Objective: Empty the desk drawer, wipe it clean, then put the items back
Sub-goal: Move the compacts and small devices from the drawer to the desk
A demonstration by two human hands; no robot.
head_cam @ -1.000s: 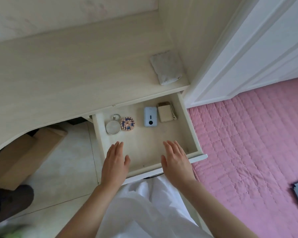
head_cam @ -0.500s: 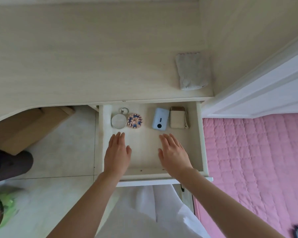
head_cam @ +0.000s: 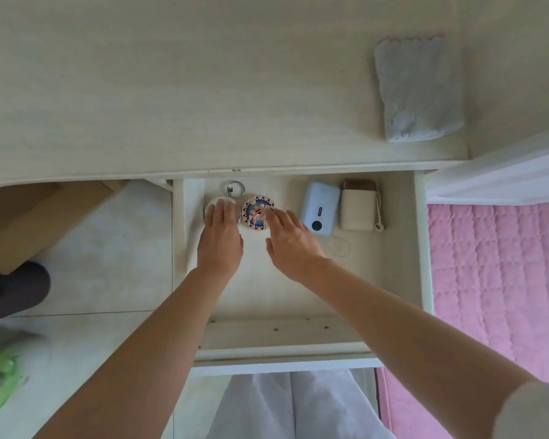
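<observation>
The cream drawer (head_cam: 420, 248) stands pulled out under the desk top (head_cam: 171, 90). At its back lie a round silver disc with a key ring (head_cam: 235, 189), a patterned blue-and-pink round badge (head_cam: 255, 210), a light-blue power bank (head_cam: 319, 208) and a beige pouch with a cord (head_cam: 359, 208). My left hand (head_cam: 221, 239) reaches in with straight fingers lying on the silver disc. My right hand (head_cam: 290, 242) reaches beside it, its fingertips touching the badge's right edge. A folded grey cloth (head_cam: 417, 90) lies on the desk at the far right.
A cardboard box (head_cam: 38, 217) sits under the desk on the left on the pale tiled floor (head_cam: 108, 264). A pink quilted mat (head_cam: 495, 280) covers the floor on the right beside a white door frame (head_cam: 504, 175). A green object (head_cam: 0, 375) shows at the lower left.
Both hands have moved from the drawer's front to its back left, onto the silver disc and the badge. The camera has leaned further over the drawer.
</observation>
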